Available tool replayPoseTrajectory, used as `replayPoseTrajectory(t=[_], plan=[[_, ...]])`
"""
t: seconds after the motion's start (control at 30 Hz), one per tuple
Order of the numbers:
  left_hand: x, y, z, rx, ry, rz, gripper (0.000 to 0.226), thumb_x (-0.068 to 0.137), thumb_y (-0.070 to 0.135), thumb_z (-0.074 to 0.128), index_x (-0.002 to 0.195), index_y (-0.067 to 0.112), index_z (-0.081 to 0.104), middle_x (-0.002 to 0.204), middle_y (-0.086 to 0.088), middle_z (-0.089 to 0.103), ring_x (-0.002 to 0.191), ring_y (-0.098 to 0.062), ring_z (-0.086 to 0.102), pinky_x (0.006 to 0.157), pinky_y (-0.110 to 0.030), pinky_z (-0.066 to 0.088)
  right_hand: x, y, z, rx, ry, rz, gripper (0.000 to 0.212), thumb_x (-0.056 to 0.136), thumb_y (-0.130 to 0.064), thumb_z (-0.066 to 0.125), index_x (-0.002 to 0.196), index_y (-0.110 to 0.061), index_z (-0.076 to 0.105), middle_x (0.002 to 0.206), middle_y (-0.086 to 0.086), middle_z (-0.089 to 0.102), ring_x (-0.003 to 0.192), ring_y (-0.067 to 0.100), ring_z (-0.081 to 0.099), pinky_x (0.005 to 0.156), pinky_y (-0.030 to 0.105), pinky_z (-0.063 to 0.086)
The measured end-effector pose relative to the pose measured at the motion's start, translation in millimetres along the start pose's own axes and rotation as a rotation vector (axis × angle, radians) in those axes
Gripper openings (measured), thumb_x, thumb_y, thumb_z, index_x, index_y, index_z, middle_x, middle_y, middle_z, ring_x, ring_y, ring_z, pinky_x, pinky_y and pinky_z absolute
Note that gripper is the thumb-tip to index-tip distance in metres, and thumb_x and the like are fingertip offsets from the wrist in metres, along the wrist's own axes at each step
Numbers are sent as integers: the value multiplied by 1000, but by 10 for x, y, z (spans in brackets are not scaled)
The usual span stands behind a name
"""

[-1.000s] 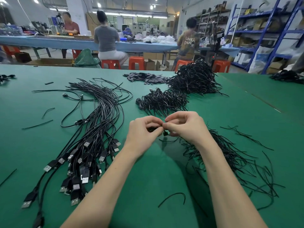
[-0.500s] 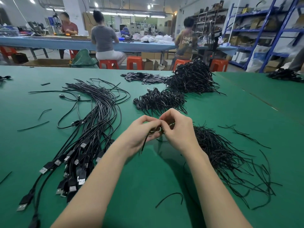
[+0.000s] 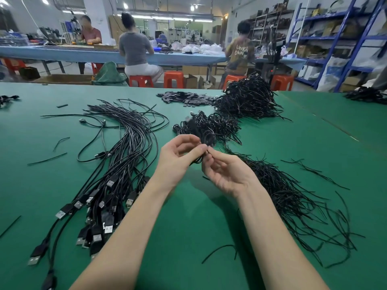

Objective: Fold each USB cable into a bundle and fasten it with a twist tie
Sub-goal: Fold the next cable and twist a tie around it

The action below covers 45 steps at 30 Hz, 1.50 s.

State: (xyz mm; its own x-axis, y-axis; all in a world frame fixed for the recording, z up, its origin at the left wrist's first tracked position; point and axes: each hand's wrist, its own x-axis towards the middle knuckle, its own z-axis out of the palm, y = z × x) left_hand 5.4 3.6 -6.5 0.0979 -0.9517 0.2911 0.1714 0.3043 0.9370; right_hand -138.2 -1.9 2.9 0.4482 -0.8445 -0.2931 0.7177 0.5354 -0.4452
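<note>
**Hands raised with a bundled cable**

Above the green table (image 3: 188,237), the left hand (image 3: 178,158) and right hand (image 3: 226,174) pinch a small cable bundle (image 3: 206,141), now lifted higher than a second ago. Far back, a shirt (image 3: 240,52) reads "UNKN OWN".

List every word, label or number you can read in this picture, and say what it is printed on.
"UNKN" over "OWN": on the back of the shirt of the person seated at the far blue table, right side.
Shelf boxes: any print is too blurred to read.
USB plugs by the left arm: no readable marks.
</note>
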Motion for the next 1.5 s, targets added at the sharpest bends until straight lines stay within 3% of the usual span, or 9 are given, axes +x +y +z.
replayPoseTrajectory(t=[0.1, 0.33, 0.47, 0.6, 0.77, 1.03, 1.2, 1.4, 1.5], plan=[[15, 7, -76, 115, -56, 43, 21, 79, 10, 81, 97, 16, 71, 88, 4, 77, 80, -4, 67, 73, -15, 51, -50, -5, 13, -36, -9, 35, 20, 73, 6, 71, 92, 2, 65, 79, 13, 63, 58, 14, 62, 52, 18, 55], [39, -7, -115, -189, 58, -361, 20, 79, 26, 77, 97, 16, 74, 73, 5, 68, 63, -6, 60, 59, -19, 49, -21, -139, 4, -1612, 88, -937, 24, 88, -11, 70, 98, -33, 71, 100, -21, 71, 87, 5, 67, 77, 21, 55], [8, 6, -112, -158, 21, -385, 36, 68, 34, 77, 99, 18, 73, 71, 7, 67, 61, -5, 60, 63, -22, 46, 15, -90, -36, -1736, 47, -1108, 11, 86, -30, 77, 97, -33, 73, 94, -21, 71, 84, 6, 63, 73, 31, 55], [-16, 17, -107, -179, -1, -369, 39, 66, 35, 79, 102, 23, 71, 79, 9, 71, 65, -2, 62, 66, -24, 43, 61, -37, -13, -1488, 141, -958, 7, 87, -30, 78, 82, -26, 75, 79, -17, 72, 69, 5, 62, 64, 19, 49], [-11, 11, -60, -206, 8, -199, 29, 63, 28, 83, 91, 24, 74, 89, 3, 75, 77, -8, 66, 75, -20, 51, 7, 52, 111, -290, 89, -40, 23, 88, -12, 70, 66, -11, 74, 66, -1, 64, 49, 4, 45, 40, 10, 35], [39, 28, -124, -169, 68, -329, 23, 81, 27, 76, 102, 20, 69, 82, 3, 67, 69, -10, 58, 59, -23, 44, 43, -37, -53, -1557, 77, -1066, 26, 82, -31, 79, 104, -37, 67, 99, -19, 70, 71, 6, 67, 66, 27, 56], [20, 16, -127, -166, 50, -345, 17, 83, 26, 75, 99, 21, 70, 79, 4, 66, 72, -12, 56, 60, -23, 43, 26, -66, -109, -1711, 106, -1257, 7, 86, -38, 75, 92, -35, 73, 91, -22, 70, 70, 7, 63, 64, 25, 52], [1, 15, -115, -134, 17, -309, 24, 74, 33, 78, 96, 26, 70, 78, 7, 69, 66, -3, 61, 67, -25, 42, 33, 47, 109, -530, 117, -156, 22, 93, -12, 68, 71, -11, 68, 67, -1, 62, 47, 5, 51, 39, 13, 42], [20, -9, -134, -110, 36, -316, 15, 84, 28, 75, 98, 25, 71, 79, 7, 69, 66, -4, 61, 67, -26, 43, 36, 57, 92, -604, 72, -176, 11, 93, -13, 68, 82, -14, 69, 69, -3, 66, 49, 7, 55, 43, 16, 45]])
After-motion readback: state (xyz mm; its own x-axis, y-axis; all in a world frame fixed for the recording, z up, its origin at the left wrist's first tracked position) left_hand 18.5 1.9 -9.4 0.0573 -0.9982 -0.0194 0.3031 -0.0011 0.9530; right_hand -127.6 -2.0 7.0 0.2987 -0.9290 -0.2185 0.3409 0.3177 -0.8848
